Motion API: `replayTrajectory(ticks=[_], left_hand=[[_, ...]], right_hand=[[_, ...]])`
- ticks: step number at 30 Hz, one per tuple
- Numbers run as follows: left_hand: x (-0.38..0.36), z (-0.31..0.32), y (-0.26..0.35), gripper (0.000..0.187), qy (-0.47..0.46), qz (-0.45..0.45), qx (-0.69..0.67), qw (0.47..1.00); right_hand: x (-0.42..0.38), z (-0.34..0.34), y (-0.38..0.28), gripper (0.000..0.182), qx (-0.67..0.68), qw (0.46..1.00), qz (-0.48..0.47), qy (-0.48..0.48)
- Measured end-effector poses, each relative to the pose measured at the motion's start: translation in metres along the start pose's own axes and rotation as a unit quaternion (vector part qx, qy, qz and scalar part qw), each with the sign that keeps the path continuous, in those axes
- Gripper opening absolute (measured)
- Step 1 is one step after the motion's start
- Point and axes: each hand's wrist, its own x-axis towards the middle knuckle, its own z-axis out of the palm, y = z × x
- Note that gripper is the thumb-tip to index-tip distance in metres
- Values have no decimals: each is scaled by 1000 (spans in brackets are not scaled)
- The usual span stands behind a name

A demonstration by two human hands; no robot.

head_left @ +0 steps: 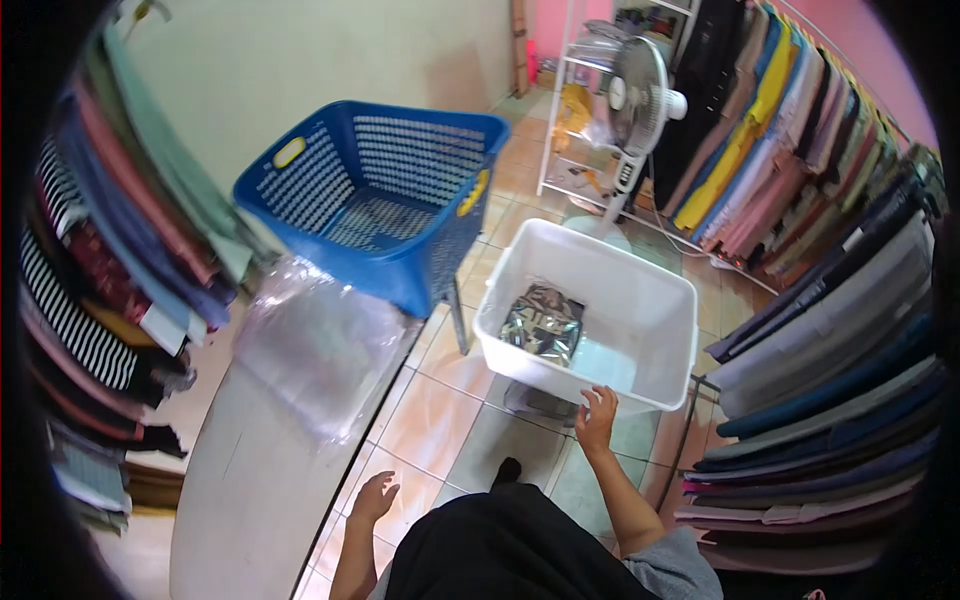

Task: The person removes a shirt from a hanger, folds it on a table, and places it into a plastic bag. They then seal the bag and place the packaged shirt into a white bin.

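My right hand is at the near rim of a white plastic tub, fingertips right by the edge, fingers apart and loosely bent. Inside the tub, toward its left side, lies a folded camouflage-patterned garment in shiny clear plastic. My left hand hangs lower, over the tiled floor beside the table edge, its fingers loosely curled and apart with nothing in them. Nearest to it is the pale table, which carries a stack of clear plastic bags.
A blue laundry basket with yellow handles stands beyond the table. Clothes hang at left and on a rack at right. Folded trousers line the right side. A standing fan and white shelf are behind the tub.
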Motion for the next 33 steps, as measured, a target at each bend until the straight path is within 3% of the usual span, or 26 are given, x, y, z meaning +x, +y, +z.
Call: replayTrajectory(ticks=[2,3,5,6,7,9,11,12,16,20,25,29,33], left_hand=[[-18,22,9,39,53,-19,-45,997],[-38,102,7,38,34,-18,-136,990],[-94,121,-31,38,42,-74,-120,989],[-128,117,-71,41,63,-62,-76,993],[-159,137,-89,41,91,-100,-106,985],[-220,180,-125,45,17,-239,-108,965],[-282,225,-156,48,17,-345,-107,932],[-311,241,-167,48,26,-396,-132,908],[-384,321,-163,45,81,-551,-261,788],[-396,374,-118,43,171,-609,-392,668],[-382,416,-70,38,228,-620,-444,605],[-370,429,-26,39,285,-650,-539,453],[-334,463,16,40,312,-675,-574,341]], right_hand=[[-1,2,10,27,11,999,-28,-16],[-6,-46,22,27,-59,993,-92,-45],[-37,-16,-1,23,12,985,-117,-124],[-56,14,-33,23,53,977,-144,-149],[-72,27,-52,21,81,957,-200,-194],[-99,62,-103,19,134,908,-292,-268],[-129,82,-169,14,214,834,-335,-382],[-142,97,-194,15,235,796,-391,-398],[-183,124,-275,15,263,713,-443,-476],[-216,149,-334,16,295,630,-484,-532],[-264,175,-385,14,298,546,-528,-578],[-306,202,-432,13,314,467,-532,-633],[-356,212,-513,13,337,385,-578,-636]])
